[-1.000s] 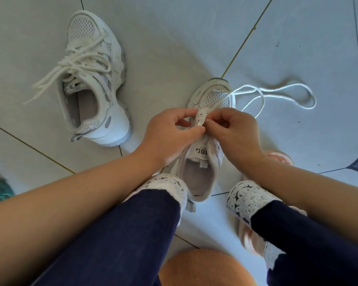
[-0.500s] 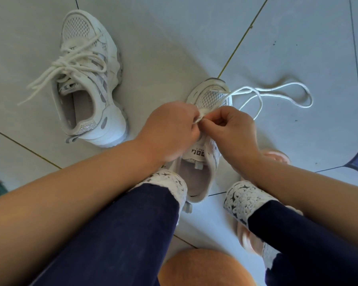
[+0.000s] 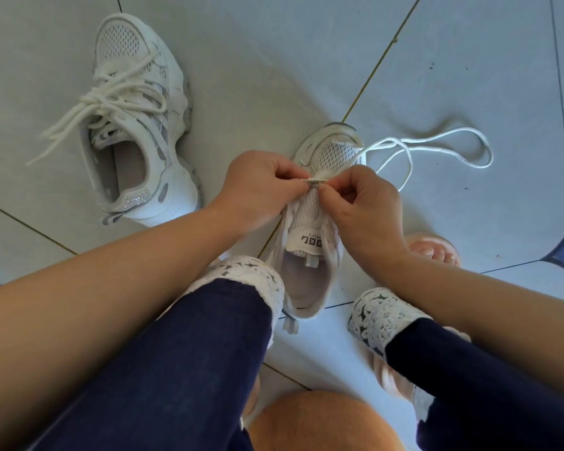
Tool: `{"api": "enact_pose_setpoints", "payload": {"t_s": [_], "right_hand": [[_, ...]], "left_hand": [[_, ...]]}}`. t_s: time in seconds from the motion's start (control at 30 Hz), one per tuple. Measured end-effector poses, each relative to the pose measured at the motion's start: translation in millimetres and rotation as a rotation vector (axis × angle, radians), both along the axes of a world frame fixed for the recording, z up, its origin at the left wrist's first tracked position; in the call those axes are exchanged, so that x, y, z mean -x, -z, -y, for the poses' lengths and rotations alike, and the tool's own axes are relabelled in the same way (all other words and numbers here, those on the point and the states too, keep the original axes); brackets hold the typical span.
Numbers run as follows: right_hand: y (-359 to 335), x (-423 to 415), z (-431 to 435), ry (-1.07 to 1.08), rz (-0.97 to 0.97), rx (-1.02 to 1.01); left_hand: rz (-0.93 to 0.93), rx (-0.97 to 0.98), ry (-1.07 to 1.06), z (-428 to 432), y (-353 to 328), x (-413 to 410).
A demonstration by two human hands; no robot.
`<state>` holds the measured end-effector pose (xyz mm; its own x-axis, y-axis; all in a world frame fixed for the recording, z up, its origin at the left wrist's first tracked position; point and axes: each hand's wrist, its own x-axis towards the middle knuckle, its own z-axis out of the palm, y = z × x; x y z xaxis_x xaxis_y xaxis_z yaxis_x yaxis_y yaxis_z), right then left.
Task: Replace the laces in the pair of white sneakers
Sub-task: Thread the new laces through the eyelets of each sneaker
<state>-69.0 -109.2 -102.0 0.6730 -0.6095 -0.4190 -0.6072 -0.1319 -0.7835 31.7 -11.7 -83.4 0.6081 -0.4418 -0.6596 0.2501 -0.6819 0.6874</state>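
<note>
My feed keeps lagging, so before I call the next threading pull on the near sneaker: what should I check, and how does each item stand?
1. Left hand grip: pinches the lace above the tongue, ok.
2. Right hand grip: pinches the same short stretch, ok.
3. Near sneaker steady: upright on the tiles between the feet, ok.
4. Lace tip through an eyelet: hidden by the fingers, cannot tell.
5. Loose length free: open loops on the tiles right of the toe, no knot seen, ok.
6. Other sneaker out of the way: apart at the left, ok.
</note>
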Motion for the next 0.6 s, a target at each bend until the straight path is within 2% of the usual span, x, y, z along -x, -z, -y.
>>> {"api": "enact_pose_setpoints", "payload": {"t_s": [0.13,0.23,0.6], "right_hand": [[0.9,0.4,0.2,-0.017,0.0,0.027],[1.0,-1.6,0.6,-0.075,-0.016,0.061],[2.5,-2.1,-0.3,-0.145,-0.053,0.196]], "left_hand": [[-0.203,0.03,-0.105,-0.1,0.9,-0.8],[-0.274,0.043,-0.156,-1.1,2.2,-2.7],[-0.247,0.046,-0.142,-2.1,4.8,0.1]]}}
